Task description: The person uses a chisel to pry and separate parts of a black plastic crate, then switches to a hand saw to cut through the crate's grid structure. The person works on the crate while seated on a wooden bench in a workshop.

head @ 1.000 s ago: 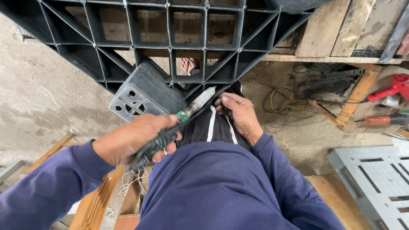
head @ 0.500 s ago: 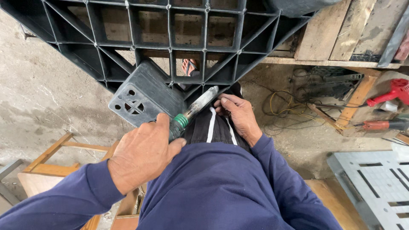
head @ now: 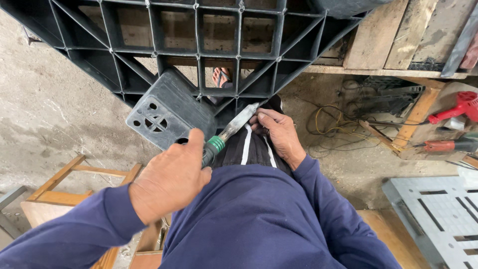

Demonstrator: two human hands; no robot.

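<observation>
Black plastic pallet (head: 199,35); left hand (head: 172,179) grips green-collared tool (head: 229,132).

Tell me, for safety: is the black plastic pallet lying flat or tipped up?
Tipped up: the black plastic pallet leans over the lap, floor visible through its grid.

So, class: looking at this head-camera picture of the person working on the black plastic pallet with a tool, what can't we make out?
- Tool: the handle is hidden inside the left hand; where its tip meets the black pallet is covered by the right hand.
- Pallet: cut off by the top edge.
- Red power tool: cut off by the right edge.
- Foot in sandal: mostly hidden behind the pallet ribs.
</observation>
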